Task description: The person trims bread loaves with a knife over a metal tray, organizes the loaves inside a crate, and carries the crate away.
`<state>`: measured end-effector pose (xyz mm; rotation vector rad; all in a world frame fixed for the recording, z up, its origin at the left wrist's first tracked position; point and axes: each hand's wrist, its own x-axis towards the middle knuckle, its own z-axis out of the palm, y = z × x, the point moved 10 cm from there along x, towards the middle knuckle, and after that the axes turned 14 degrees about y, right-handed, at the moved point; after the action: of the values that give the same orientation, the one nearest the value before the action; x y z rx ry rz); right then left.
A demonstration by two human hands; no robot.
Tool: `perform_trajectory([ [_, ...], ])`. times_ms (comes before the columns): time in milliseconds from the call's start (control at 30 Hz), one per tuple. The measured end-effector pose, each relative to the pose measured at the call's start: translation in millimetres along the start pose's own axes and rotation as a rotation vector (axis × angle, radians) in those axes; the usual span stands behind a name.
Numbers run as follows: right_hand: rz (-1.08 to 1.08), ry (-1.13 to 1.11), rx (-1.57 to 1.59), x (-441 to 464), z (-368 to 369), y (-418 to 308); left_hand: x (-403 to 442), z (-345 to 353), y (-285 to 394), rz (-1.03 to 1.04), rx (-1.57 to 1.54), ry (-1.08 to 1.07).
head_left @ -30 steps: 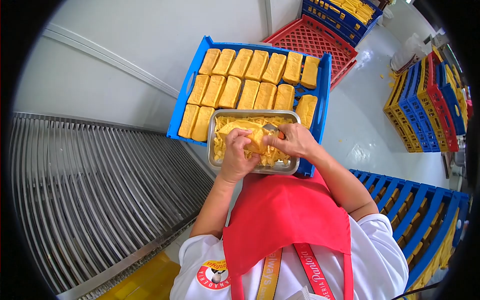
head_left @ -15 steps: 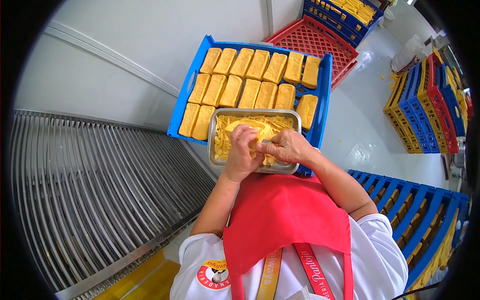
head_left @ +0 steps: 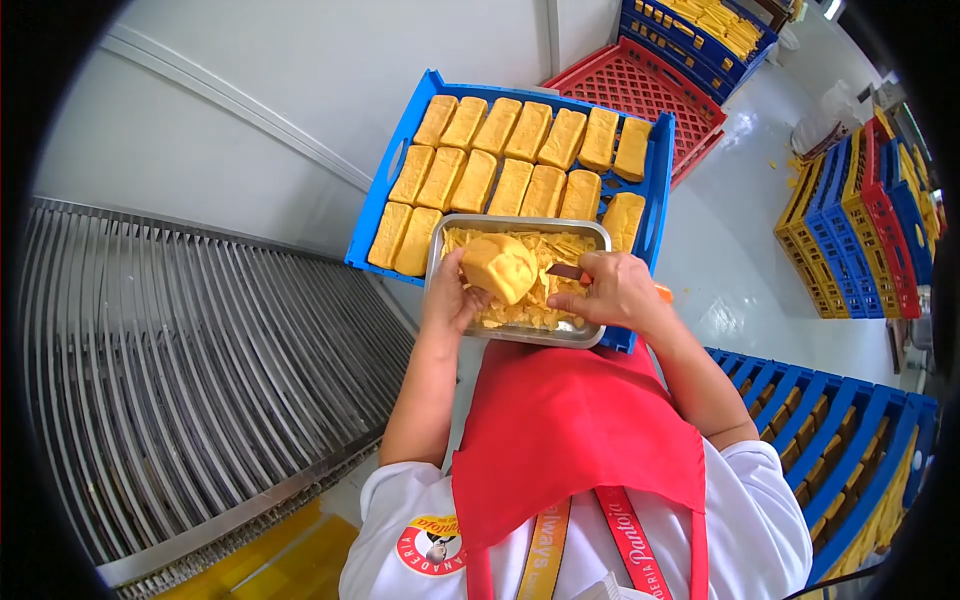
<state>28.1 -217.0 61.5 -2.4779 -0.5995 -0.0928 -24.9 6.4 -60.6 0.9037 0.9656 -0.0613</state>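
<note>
- Loaf [head_left: 502, 268] above metal pan [head_left: 520, 219]: probably light, soft, easily dented; best cradled by its sides.
- Left hand [head_left: 454, 297]: gripping the loaf's left side.
- Right hand [head_left: 622, 291]: closed on a knife [head_left: 566, 271], blade just beside the loaf.

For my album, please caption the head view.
Left hand holding a loaf, right hand a knife, above a metal pan.

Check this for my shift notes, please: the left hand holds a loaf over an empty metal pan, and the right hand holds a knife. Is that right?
The metal pan isn't empty: the head view shows yellow scraps under the loaf in the left hand. The rest stands.
</note>
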Motion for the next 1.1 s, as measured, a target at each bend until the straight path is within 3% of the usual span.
perform_trajectory([
  [167, -0.006, 0.043, 0.174, 1, 0, -20, 5, -3, -13, -0.01, -0.03, 0.044],
  [233, 0.135, -0.03, 0.221, 0, 6, -16, 2, 0, -9, 0.027, -0.105, 0.033],
  [467, 0.204, 0.024, 0.17, -1, 15, -11, 3, 3, -10, 0.062, -0.226, -0.046],
  [667, 0.218, -0.028, 0.283, -2, 25, -15, 1, 10, -1, 0.183, -0.27, -0.161],
  [867, 0.267, -0.124, 0.403, -5, 41, -20, -13, 8, 12, 0.405, -0.243, -0.035],
  [933, 0.463, -0.15, 0.593, -9, 57, -7, -22, 10, 16, 0.437, -0.319, 0.003],
  [967, 0.464, -0.15, 0.592, -7, 55, -4, -19, 9, 15, 0.436, -0.319, 0.003],
  [1033, 0.638, -0.452, 0.827, -18, 71, -10, -16, 9, 22, 0.473, -0.365, -0.049],
  [1100, 0.676, -0.451, 0.853, -18, 79, -3, -15, 6, 27, 0.492, -0.313, -0.053],
])
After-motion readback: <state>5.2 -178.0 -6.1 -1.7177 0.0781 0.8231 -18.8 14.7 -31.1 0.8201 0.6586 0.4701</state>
